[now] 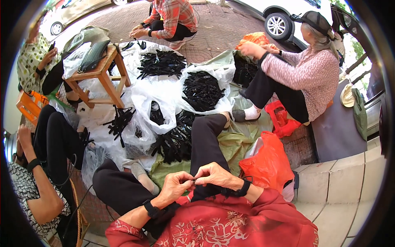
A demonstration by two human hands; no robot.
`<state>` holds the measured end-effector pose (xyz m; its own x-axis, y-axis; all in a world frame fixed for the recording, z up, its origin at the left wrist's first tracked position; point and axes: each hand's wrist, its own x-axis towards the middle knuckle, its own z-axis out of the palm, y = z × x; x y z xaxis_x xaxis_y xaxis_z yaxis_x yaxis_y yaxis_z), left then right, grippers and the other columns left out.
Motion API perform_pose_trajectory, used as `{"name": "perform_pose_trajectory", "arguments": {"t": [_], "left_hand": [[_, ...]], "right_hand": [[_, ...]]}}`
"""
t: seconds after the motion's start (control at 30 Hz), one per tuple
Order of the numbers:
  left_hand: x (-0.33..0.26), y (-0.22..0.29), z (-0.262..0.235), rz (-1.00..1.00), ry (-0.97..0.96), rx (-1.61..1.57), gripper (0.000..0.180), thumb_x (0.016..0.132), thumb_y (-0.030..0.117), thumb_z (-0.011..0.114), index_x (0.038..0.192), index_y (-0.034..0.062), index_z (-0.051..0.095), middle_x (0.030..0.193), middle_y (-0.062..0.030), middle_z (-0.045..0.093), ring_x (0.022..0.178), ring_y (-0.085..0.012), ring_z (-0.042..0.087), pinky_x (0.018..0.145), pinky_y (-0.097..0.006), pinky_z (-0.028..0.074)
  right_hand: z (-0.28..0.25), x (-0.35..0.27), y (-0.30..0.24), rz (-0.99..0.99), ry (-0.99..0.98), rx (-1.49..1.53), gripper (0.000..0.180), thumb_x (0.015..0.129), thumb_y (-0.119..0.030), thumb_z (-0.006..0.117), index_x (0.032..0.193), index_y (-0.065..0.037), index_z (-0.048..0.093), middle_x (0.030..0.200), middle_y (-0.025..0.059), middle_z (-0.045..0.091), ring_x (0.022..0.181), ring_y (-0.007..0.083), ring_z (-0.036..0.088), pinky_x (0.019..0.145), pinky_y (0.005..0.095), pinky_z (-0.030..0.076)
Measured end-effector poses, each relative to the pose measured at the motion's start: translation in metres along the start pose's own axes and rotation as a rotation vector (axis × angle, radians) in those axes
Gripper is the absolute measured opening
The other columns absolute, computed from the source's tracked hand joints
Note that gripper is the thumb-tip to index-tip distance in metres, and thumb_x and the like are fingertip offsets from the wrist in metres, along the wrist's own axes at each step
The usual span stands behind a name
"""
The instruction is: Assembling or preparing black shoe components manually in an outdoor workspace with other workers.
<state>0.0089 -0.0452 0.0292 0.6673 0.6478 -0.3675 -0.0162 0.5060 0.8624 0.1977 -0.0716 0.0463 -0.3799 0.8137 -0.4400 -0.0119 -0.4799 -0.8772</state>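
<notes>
My left hand point(175, 188) and my right hand point(218, 176) meet above my lap, thumbs and fingertips pinched together. Between the fingertips is a small dark piece point(194, 181), mostly hidden, so its kind cannot be made out. Beyond my knees, a loose heap of narrow black strips point(175, 142) lies on the ground sheet. More black strips point(202, 90) fill an opened clear plastic bag, and another pile of them point(161, 64) spreads on white sheeting farther back.
A wooden stool point(103, 72) bearing a dark bag stands at the left back. Beside my right knee sits a red plastic bag point(267, 162), with a red plastic stool point(282, 119) behind it. Other people sit around the sheeting. Pale stone steps point(343, 177) rise at right.
</notes>
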Motion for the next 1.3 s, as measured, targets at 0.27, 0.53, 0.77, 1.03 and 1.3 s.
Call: {"name": "perform_pose_trajectory", "arguments": {"t": [0.27, 0.53, 0.77, 1.03, 1.3], "left_hand": [[0.003, -0.006, -0.003, -0.054, -0.024, -0.032, 0.005, 0.079, -0.002, 0.051, 0.080, -0.0046, 0.055, 0.072, -0.0084, 0.060, 0.065, -0.0133, 0.059, 0.061, -0.024, 0.050], [0.007, -0.005, -0.001, -0.007, -0.002, -0.051, 0.008, 0.080, -0.003, 0.048, 0.085, -0.0054, 0.054, 0.076, -0.0095, 0.060, 0.068, -0.0148, 0.060, 0.064, -0.025, 0.051], [0.007, -0.003, 0.002, 0.030, 0.052, 0.059, 0.015, 0.081, -0.004, 0.043, 0.091, -0.0073, 0.053, 0.080, -0.0109, 0.060, 0.072, -0.0161, 0.061, 0.065, -0.025, 0.051], [0.005, -0.002, 0.002, 0.114, 0.025, 0.015, 0.013, 0.081, -0.005, 0.044, 0.090, -0.0064, 0.053, 0.078, -0.0100, 0.059, 0.069, -0.0153, 0.060, 0.064, -0.025, 0.051], [0.005, 0.011, 0.004, 0.095, 0.106, -0.009, 0.010, 0.080, 0.000, 0.049, 0.089, -0.0041, 0.053, 0.075, -0.0079, 0.059, 0.062, -0.0121, 0.058, 0.059, -0.024, 0.049]], "right_hand": [[0.009, 0.001, -0.015, -0.183, 0.065, -0.498, 0.013, 0.069, -0.010, 0.062, 0.074, 0.002, 0.060, 0.056, 0.0073, 0.058, 0.051, 0.0098, 0.056, 0.048, 0.0235, 0.043], [0.003, 0.001, -0.013, -0.125, 0.110, -0.368, 0.013, 0.072, -0.009, 0.062, 0.075, 0.003, 0.060, 0.060, 0.0061, 0.059, 0.052, 0.0080, 0.056, 0.047, 0.0212, 0.044], [0.000, 0.008, -0.005, -0.091, 0.145, -0.217, 0.011, 0.073, -0.008, 0.063, 0.073, 0.003, 0.060, 0.060, 0.0041, 0.059, 0.052, 0.0065, 0.055, 0.047, 0.0198, 0.043], [-0.003, 0.006, -0.004, -0.015, 0.065, -0.080, 0.009, 0.075, -0.006, 0.061, 0.078, 0.003, 0.059, 0.069, 0.0051, 0.059, 0.058, 0.0076, 0.054, 0.052, 0.0193, 0.044], [-0.006, 0.014, -0.006, -0.020, 0.014, 0.144, 0.009, 0.076, -0.006, 0.059, 0.080, 0.002, 0.058, 0.068, 0.0052, 0.059, 0.057, 0.0096, 0.054, 0.054, 0.0213, 0.045]]}}
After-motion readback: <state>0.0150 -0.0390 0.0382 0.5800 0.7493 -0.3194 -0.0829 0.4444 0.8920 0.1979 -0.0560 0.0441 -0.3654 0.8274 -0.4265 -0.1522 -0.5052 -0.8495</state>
